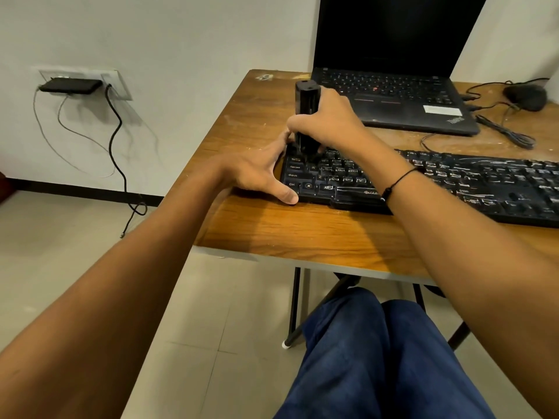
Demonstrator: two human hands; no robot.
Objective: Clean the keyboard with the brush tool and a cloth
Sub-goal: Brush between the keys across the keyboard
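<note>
A black keyboard [453, 179] lies across the wooden table [272, 231], its left end near the table's left edge. My right hand [329, 122] grips a black upright brush tool [306, 101], whose lower end is down on the keys at the keyboard's far-left corner. My left hand [260, 173] holds the keyboard's left end, thumb at the front corner by the Ctrl key and fingers along the far-left edge. The brush's bristles are hidden by my fingers. No cloth is in view.
An open black laptop [393, 95] stands behind the keyboard. A black mouse [526, 96] and cables [502, 131] lie at the back right. A wall socket with a black adapter [71, 85] and hanging wires is on the left. My knees [378, 358] are under the table.
</note>
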